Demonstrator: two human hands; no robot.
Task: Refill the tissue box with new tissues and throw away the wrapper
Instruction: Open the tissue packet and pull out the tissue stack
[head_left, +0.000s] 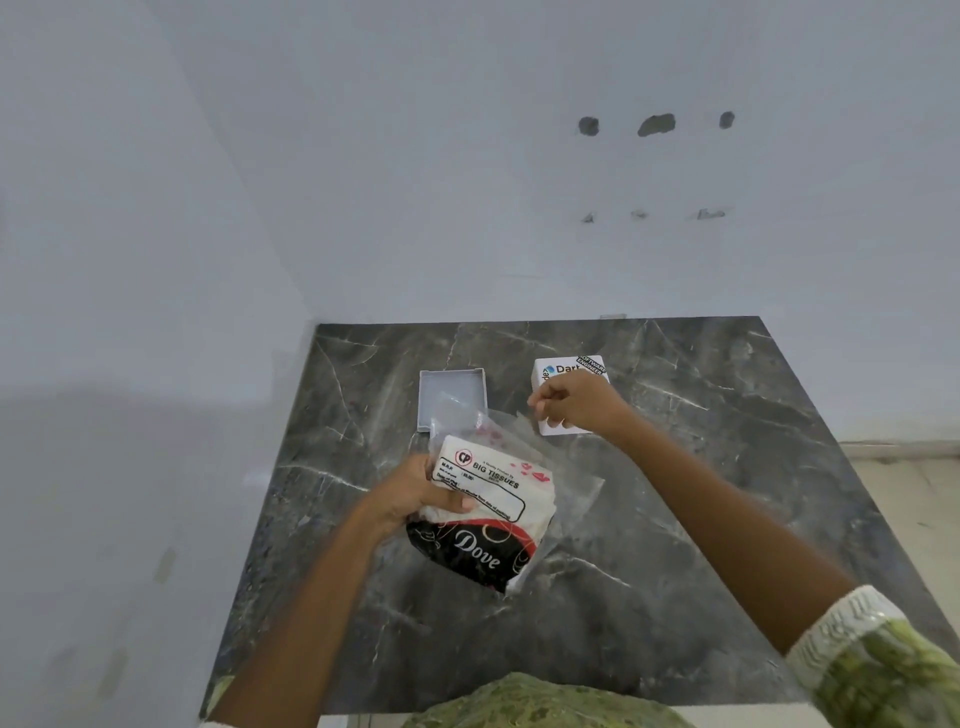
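My left hand (415, 493) grips a pack of tissues (488, 514) in a clear plastic wrapper with a white label and a black "Dove" print, held above the middle of the dark marble table (675, 545). My right hand (576, 402) is pinched on the loose upper edge of the clear wrapper (511, 426), pulling it up toward the far right. Behind that hand stands a white cube-shaped tissue box (566, 366) with printed stickers, partly hidden. A grey square tray-like lid (451, 384) lies to its left.
The table sits in a corner, with white walls at the back and left. Its right edge drops to a light floor (909, 499). Bare marble lies in front of and to the right of the pack.
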